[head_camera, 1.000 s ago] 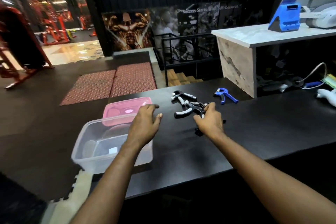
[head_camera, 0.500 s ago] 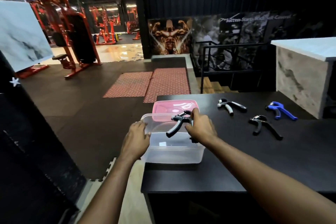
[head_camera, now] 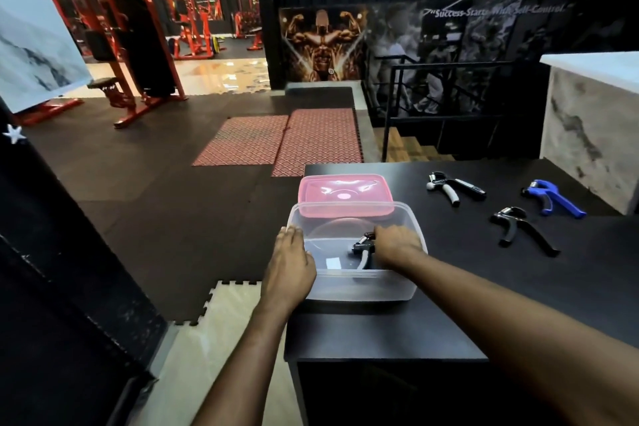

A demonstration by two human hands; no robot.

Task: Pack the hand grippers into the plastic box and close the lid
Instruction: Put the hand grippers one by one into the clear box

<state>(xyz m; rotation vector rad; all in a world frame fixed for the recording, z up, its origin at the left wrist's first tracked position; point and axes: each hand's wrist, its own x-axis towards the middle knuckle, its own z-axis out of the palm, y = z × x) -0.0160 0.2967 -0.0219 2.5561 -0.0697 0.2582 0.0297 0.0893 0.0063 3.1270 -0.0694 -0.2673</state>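
Left hand [head_camera: 288, 264]: lay flat against the near-left wall of the plastic box [head_camera: 358, 284], fingers [head_camera: 292, 235] spread and draped over the rim, grasping nothing; judged to be there to steady the box against sliding while the other hand loaded it.
Right hand [head_camera: 396, 245]: reached down inside the box, fingers curled about the hand gripper [head_camera: 363, 251]; whether they clenched it or had let go could not be told, since the hand covered the handles.
Gripper in the box: sat low, just left of the right fingers; its spring head pointed away from the person, one pale handle toward the near wall.
Lid [head_camera: 345, 195]: pink, beyond both sets of fingers, touching or overlapping the box's far rim; likely parked there to stay within reach for closing.
Remaining grippers: three lay on the counter [head_camera: 397, 332] to the right of the right fingers, well apart from the box; a black-and-white one [head_camera: 454, 187] farthest back, a black one [head_camera: 518, 230] nearest, a blue one [head_camera: 551, 197] farthest right.
Edges: the box stood at the counter's left edge, its left wall about flush with the drop to the floor; a leftward push could tip it off.
Open room: bare counter lay between the box and the loose grippers; the right hand's path to them looked unobstructed; the box interior looked mostly empty.
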